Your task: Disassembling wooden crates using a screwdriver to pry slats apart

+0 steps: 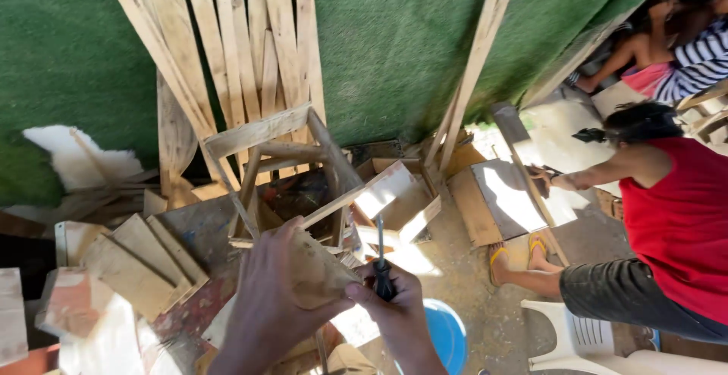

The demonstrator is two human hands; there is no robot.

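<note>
My left hand (267, 299) grips a flat piece of wood (322, 273) at the bottom centre, fingers wrapped over its top edge. My right hand (398, 307) holds a screwdriver (381, 261) with a black handle, its shaft pointing up beside the wood piece. Just beyond both hands stands a rough wooden frame (280, 166) of nailed slats, tilted. A small open wooden box (394, 197) sits to its right.
Long wooden slats (235, 41) lean against a green turf wall (394, 34). Cut wood blocks (144, 261) lie at the left. A person in a red shirt (675, 223) crouches at the right over boards, near a white plastic chair (584, 341). A blue round lid (446, 333) lies below.
</note>
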